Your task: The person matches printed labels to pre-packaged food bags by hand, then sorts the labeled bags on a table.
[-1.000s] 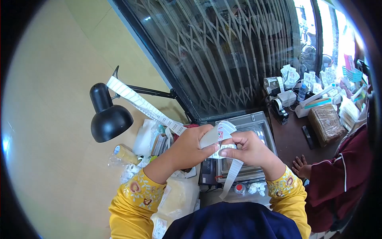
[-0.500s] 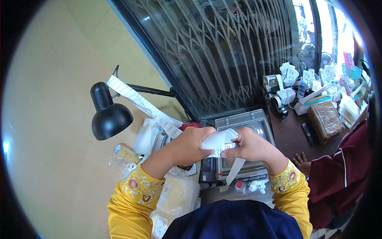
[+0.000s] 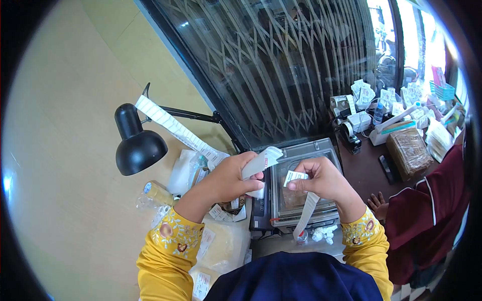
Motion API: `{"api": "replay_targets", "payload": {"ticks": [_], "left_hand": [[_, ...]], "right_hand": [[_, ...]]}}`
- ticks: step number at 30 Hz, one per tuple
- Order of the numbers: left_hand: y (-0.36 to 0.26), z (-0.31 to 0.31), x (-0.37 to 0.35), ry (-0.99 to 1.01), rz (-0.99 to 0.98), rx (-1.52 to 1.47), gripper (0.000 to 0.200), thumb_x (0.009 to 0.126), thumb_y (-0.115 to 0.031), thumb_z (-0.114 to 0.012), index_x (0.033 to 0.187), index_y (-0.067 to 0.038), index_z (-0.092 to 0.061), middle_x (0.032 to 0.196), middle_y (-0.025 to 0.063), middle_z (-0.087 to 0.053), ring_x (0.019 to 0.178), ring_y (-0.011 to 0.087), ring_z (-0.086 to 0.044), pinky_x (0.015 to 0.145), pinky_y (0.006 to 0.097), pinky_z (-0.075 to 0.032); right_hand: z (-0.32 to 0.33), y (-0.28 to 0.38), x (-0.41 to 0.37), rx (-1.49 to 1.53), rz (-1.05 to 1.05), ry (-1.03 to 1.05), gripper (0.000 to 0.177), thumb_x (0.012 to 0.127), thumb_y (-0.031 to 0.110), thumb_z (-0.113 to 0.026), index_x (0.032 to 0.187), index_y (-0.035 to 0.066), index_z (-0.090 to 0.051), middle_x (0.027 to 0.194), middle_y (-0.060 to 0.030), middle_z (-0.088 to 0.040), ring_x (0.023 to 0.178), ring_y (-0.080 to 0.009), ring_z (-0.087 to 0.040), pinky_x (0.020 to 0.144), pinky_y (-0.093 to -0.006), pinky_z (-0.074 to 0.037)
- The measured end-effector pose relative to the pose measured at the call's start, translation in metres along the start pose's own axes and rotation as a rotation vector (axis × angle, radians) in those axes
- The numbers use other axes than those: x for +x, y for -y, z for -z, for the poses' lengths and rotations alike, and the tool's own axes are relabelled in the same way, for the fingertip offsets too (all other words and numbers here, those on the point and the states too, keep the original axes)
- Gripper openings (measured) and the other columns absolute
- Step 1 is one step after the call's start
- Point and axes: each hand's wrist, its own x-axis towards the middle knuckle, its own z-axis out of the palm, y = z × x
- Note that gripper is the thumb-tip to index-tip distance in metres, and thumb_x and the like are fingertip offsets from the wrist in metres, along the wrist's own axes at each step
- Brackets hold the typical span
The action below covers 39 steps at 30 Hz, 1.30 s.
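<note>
My left hand (image 3: 232, 179) is closed around a loosely curled white label strip (image 3: 258, 166), whose printed end sticks up past the fingers. To its right, my right hand (image 3: 324, 181) pinches a small printed label (image 3: 294, 177) between thumb and fingers. A narrow paper strip (image 3: 306, 214) hangs down below the right hand. Both hands are above a grey machine with a clear lid (image 3: 314, 150), and a gap separates them. Behind the left wrist, a long printed label strip (image 3: 175, 128) is draped over the lamp arm.
A black desk lamp (image 3: 140, 150) stands at the left, near a yellowish tape roll (image 3: 158, 193) and plastic-wrapped packs (image 3: 226, 243). A red-capped bottle (image 3: 301, 237) and crumpled paper (image 3: 325, 234) lie below. At right are a wrapped brown parcel (image 3: 409, 150) and another person's hand (image 3: 377, 204).
My hands have moved apart. The right hand has drawn away with the small label and hanging strip, while the left keeps the curled strip, now tilted upward.
</note>
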Motion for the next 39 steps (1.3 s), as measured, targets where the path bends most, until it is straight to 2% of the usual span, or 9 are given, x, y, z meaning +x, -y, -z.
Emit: {"api": "replay_targets", "payload": {"ticks": [5, 11, 15, 18, 24, 26, 29, 36, 39], "left_hand": [[0.008, -0.006, 0.001, -0.227, 0.127, -0.401, 0.042, 0.077, -0.027, -0.070, 0.106, -0.001, -0.054, 0.091, 0.0046, -0.061, 0.085, 0.0135, -0.058, 0.074, 0.0271, -0.046], [0.031, -0.006, -0.013, -0.092, -0.061, -1.305, 0.051, 0.090, -0.038, -0.047, 0.122, 0.000, -0.043, 0.108, 0.0141, -0.057, 0.101, 0.0273, -0.057, 0.088, 0.0428, -0.046], [0.039, -0.022, -0.036, -0.244, -0.028, -1.326, 0.057, 0.091, -0.046, -0.037, 0.125, -0.001, -0.040, 0.109, 0.0134, -0.057, 0.101, 0.0279, -0.056, 0.087, 0.0451, -0.045], [0.072, -0.066, -0.071, -0.204, -0.123, -1.682, 0.055, 0.091, -0.045, -0.038, 0.125, -0.002, -0.041, 0.107, 0.0110, -0.057, 0.099, 0.0272, -0.057, 0.086, 0.0458, -0.045], [0.088, -0.142, -0.124, -0.520, -0.009, -1.887, 0.052, 0.090, -0.043, -0.040, 0.123, -0.003, -0.044, 0.099, 0.0103, -0.058, 0.095, 0.0277, -0.057, 0.086, 0.0498, -0.044], [0.089, -0.153, -0.146, -0.573, -0.038, -1.917, 0.052, 0.090, -0.043, -0.039, 0.123, -0.003, -0.044, 0.100, 0.0115, -0.058, 0.096, 0.0292, -0.056, 0.087, 0.0498, -0.043], [0.078, -0.167, -0.188, -0.727, 0.013, -1.843, 0.053, 0.090, -0.045, -0.038, 0.123, -0.003, -0.043, 0.104, 0.0130, -0.057, 0.098, 0.0312, -0.055, 0.088, 0.0499, -0.042], [0.042, -0.230, -0.317, -1.169, -0.171, -1.708, 0.056, 0.089, -0.049, -0.039, 0.121, -0.003, -0.044, 0.105, 0.0132, -0.055, 0.099, 0.0304, -0.054, 0.088, 0.0490, -0.042], [0.002, -0.280, -0.377, -1.430, -0.216, -1.699, 0.054, 0.090, -0.049, -0.036, 0.118, -0.003, -0.046, 0.101, 0.0118, -0.056, 0.095, 0.0289, -0.056, 0.086, 0.0472, -0.044]], "right_hand": [[0.002, 0.001, -0.004, -0.002, -0.034, -0.057, 0.014, 0.076, 0.012, -0.071, 0.074, 0.001, -0.063, 0.061, 0.0034, -0.056, 0.055, -0.0023, -0.046, 0.049, -0.0205, -0.036], [-0.005, -0.009, -0.011, 0.125, -0.134, -0.040, 0.013, 0.082, 0.013, -0.064, 0.077, 0.001, -0.063, 0.061, 0.0057, -0.055, 0.055, 0.0006, -0.045, 0.048, -0.0173, -0.034], [-0.015, -0.017, -0.012, 0.234, -0.140, 0.085, 0.011, 0.084, 0.010, -0.060, 0.082, -0.001, -0.064, 0.067, 0.0032, -0.059, 0.058, -0.0011, -0.050, 0.052, -0.0174, -0.038], [-0.036, -0.033, -0.015, 0.266, -0.164, 0.165, 0.011, 0.085, 0.004, -0.057, 0.094, -0.002, -0.061, 0.071, 0.0017, -0.059, 0.060, -0.0020, -0.050, 0.053, -0.0181, -0.040], [-0.072, -0.054, -0.047, 0.135, -0.051, 0.251, 0.029, 0.084, -0.004, -0.053, 0.113, 0.002, -0.051, 0.075, 0.0004, -0.059, 0.063, -0.0017, -0.050, 0.055, -0.0170, -0.039], [-0.087, -0.065, -0.059, -0.011, 0.133, 0.254, 0.016, 0.085, 0.000, -0.052, 0.099, 0.003, -0.060, 0.071, 0.0002, -0.055, 0.062, -0.0066, -0.048, 0.054, -0.0231, -0.039], [-0.101, -0.056, -0.073, -0.176, 0.169, 0.556, 0.012, 0.082, 0.006, -0.059, 0.093, 0.004, -0.064, 0.075, -0.0047, -0.057, 0.062, -0.0132, -0.050, 0.056, -0.0255, -0.040], [-0.194, -0.052, -0.141, -0.131, 0.275, 1.029, 0.026, 0.070, 0.015, -0.075, 0.089, 0.001, -0.065, 0.075, -0.0063, -0.059, 0.064, -0.0112, -0.054, 0.055, -0.0249, -0.042], [-0.231, -0.041, -0.195, -0.040, 0.119, 1.173, 0.026, 0.068, 0.014, -0.076, 0.086, -0.001, -0.064, 0.074, -0.0054, -0.059, 0.063, -0.0103, -0.056, 0.055, -0.0234, -0.043]]}}
